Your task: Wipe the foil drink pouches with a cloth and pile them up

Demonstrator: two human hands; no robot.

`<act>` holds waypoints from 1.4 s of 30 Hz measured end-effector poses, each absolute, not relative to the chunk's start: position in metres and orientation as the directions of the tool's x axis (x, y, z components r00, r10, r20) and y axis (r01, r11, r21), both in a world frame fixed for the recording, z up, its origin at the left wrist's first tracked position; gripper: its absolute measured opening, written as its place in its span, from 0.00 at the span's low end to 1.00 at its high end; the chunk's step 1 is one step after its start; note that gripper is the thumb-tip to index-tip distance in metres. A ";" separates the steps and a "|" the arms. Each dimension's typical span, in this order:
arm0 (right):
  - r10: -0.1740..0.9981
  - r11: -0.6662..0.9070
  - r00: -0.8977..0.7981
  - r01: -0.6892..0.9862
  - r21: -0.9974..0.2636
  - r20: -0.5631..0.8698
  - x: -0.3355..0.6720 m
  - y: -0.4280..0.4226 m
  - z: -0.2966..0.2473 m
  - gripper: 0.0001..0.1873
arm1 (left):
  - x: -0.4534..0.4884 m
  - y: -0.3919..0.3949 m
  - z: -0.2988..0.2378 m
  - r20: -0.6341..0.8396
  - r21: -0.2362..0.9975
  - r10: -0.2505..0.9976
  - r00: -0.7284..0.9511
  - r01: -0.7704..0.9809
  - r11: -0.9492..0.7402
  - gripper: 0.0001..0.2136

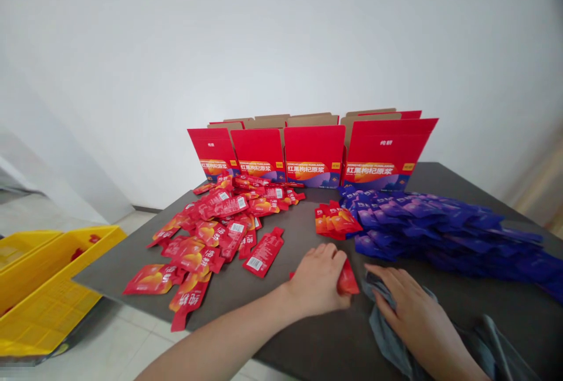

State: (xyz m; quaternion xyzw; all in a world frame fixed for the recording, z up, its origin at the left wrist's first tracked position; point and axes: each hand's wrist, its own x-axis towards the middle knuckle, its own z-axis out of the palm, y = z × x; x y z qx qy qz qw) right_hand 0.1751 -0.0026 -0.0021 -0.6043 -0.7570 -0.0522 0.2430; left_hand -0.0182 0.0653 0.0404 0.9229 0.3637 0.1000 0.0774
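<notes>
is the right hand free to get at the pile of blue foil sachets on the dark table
Probably yes: the right hand rests on a grey cloth, seemingly holding nothing else, and the pile of blue foil sachets lies just beyond it on the dark table, nothing between.

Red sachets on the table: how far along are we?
Done: four open boxes stand upright at the back, and a small stack of red sachets sits beside the blue sachet pile. In hand: the left hand grips one red sachet; the right hand rests on a grey cloth. Left: the loose red pile remains scattered, unsorted.
</notes>
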 end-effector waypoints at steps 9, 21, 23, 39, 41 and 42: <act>0.867 0.339 -0.318 0.941 0.013 0.383 0.187 -0.009 -0.007 0.14 | -0.014 0.088 0.034 0.122 0.428 0.583 0.803 0.488 -0.761 0.30; 0.909 0.272 -0.222 0.957 -0.098 0.354 0.197 -0.018 -0.016 0.13 | -0.061 0.105 0.046 -0.193 0.468 0.807 0.558 0.775 -0.424 0.10; 0.930 0.216 -0.145 0.959 -0.182 0.339 0.210 -0.021 -0.014 0.14 | -0.057 0.107 0.044 -0.271 0.590 0.759 0.592 0.725 -0.355 0.06; 0.914 0.170 -0.084 0.968 -0.186 0.397 0.116 0.017 0.016 0.10 | -0.041 0.094 0.006 -0.289 0.936 0.622 0.728 0.351 0.024 0.08; 0.921 0.140 -0.062 0.974 -0.178 0.386 0.123 0.016 0.014 0.11 | -0.041 0.094 0.004 -0.282 0.935 0.626 0.727 0.353 0.011 0.08; 0.923 0.124 -0.050 0.977 -0.174 0.381 0.129 0.014 0.013 0.11 | -0.040 0.094 0.004 -0.282 0.934 0.626 0.728 0.356 0.006 0.08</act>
